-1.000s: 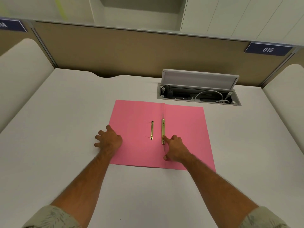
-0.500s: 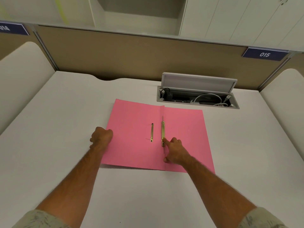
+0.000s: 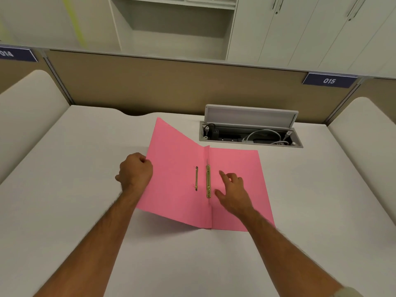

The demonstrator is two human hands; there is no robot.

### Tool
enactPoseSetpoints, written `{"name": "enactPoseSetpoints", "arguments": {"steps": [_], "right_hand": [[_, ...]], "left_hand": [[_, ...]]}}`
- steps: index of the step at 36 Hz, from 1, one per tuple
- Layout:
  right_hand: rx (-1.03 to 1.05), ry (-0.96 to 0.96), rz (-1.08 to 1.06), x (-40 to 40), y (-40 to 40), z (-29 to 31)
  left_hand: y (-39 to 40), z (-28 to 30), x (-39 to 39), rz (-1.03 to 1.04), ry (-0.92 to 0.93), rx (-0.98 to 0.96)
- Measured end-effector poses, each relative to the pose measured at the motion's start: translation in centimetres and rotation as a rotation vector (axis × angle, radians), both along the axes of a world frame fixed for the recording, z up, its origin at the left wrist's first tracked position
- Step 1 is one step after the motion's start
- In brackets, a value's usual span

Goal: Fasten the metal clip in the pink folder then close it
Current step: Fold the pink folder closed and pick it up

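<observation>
The pink folder lies open on the white desk, its spine running away from me. Its left cover is lifted off the desk, and my left hand grips that cover's outer edge. A brass metal clip lies flat along the spine on the right half. A thinner brass strip shows on the raised left cover. My right hand rests on the right half just beside the clip, fingers spread, holding nothing.
An open cable box with its lid up and white cables inside is set into the desk behind the folder's right half. A tan partition closes the back, and padded side panels flank the desk.
My left hand closed on the left cover's edge and raised it off the desk. My right hand left the clip's lower end and moved slightly right with fingers spread.
</observation>
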State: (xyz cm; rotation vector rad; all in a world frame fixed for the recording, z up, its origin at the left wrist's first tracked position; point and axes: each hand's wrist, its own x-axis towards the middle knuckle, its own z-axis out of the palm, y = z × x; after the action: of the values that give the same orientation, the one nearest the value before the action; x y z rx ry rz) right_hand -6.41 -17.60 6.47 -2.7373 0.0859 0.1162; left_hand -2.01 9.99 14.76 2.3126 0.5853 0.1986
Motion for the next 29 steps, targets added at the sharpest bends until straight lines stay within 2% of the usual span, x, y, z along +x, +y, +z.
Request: {"name": "enactPoseSetpoints", "arguments": {"steps": [6,16,24,29], "right_hand": [[0.015,-0.083,-0.039,0.6,-0.7,1.7],[0.098,-0.246,-0.153,1.3,-3.0,5.4],[0.172,-0.372,-0.194,2.0,-5.0,8.6],[0.172,-0.429,-0.171,2.2,-6.4,10.6]], "left_hand": [[-2.6,2.6,-0.7,-0.124,-0.160,-0.055],[-7.7,5.0,-0.6,-0.263,-0.152,-0.188],[-12.4,4.8,-1.0,-0.395,-0.127,-0.318],[-16.0,4.4,-1.4,-0.445,-0.113,-0.332]]}}
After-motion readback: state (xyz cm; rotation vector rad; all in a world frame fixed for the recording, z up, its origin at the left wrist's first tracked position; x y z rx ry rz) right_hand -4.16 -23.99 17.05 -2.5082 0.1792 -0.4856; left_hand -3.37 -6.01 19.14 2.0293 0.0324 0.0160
